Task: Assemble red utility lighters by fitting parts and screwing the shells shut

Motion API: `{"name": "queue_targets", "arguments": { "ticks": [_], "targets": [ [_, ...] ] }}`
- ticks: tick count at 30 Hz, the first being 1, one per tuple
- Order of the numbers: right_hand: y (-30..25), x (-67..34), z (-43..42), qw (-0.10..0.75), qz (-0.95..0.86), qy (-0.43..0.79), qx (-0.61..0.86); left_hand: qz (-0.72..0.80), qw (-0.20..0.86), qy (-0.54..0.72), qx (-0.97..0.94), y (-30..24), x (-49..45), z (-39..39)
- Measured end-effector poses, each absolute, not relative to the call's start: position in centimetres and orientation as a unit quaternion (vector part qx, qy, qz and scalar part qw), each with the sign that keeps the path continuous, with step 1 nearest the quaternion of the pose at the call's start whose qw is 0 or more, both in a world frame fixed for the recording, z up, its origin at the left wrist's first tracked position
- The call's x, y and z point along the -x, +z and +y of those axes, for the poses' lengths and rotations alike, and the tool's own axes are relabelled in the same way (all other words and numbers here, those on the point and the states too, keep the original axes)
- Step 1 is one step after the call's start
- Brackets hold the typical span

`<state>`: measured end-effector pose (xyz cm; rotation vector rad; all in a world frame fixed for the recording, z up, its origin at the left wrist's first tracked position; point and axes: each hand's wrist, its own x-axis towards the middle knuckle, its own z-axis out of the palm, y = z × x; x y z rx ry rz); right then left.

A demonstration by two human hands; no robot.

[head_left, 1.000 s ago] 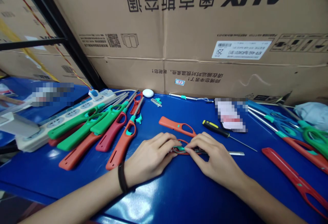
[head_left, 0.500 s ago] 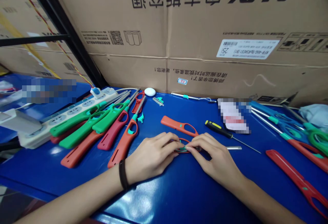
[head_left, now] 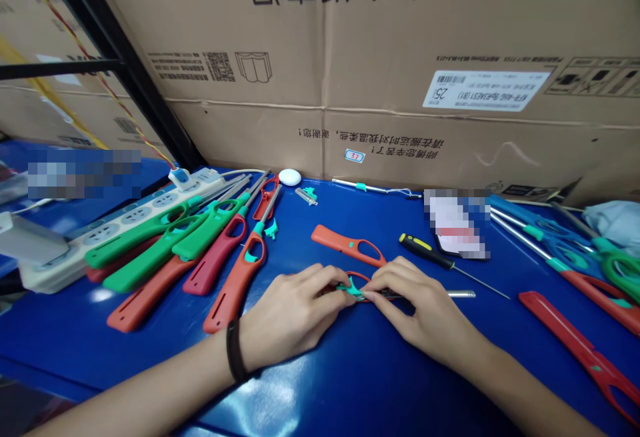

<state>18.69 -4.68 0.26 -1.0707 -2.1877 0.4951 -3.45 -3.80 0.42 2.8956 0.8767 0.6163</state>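
Both my hands rest on the blue table [head_left: 350,384] around a part-built orange long-nosed lighter [head_left: 360,284]. My left hand [head_left: 295,314], a black band on its wrist, pinches the handle part beside a teal trigger piece [head_left: 351,288]. My right hand [head_left: 417,310] closes its fingers on the lighter where the metal tube [head_left: 460,294] starts; the tube points right. A loose orange handle shell [head_left: 347,245] lies just beyond my fingers.
A row of green, red and orange lighters [head_left: 200,250] lies at left beside a white power strip [head_left: 125,214]. A black-and-yellow screwdriver [head_left: 440,260] sits right of centre. More lighters [head_left: 575,257] and a red shell [head_left: 575,344] lie at right. Cardboard boxes [head_left: 375,90] wall off the back.
My hands stayed together on the lighter; the fingers shifted slightly and the teal trigger piece now shows more between them. The camera tilted a little.
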Motion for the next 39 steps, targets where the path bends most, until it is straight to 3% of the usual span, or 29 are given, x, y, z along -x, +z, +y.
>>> {"name": "queue_targets", "arguments": {
  "ticks": [5, 15, 26, 32, 39],
  "targets": [
    [0.2, -18.7, -4.8, 0.311, -0.837, 0.186, 0.410, 0.287, 0.062, 0.235, -0.927, 0.3, 3.4, -3.8],
    [-1.0, -18.3, -5.1, 0.335, -0.844, 0.126, 0.399, 0.277, 0.023, 0.216, -0.936, 0.3, 3.7, -3.8],
    [-0.2, -18.5, -5.7, 0.238, -0.904, 0.017, 0.356, 0.273, -0.025, 0.185, -0.944, 0.4, 3.6, -4.0],
    [-0.1, -18.3, -5.7, 0.267, -0.875, 0.087, 0.395, 0.288, -0.009, 0.188, -0.939, 0.3, 3.6, -3.8],
    [0.1, -18.7, -5.4, 0.290, -0.837, 0.198, 0.419, 0.286, 0.094, 0.226, -0.926, 0.5, 3.8, -3.4]
  ]
}}
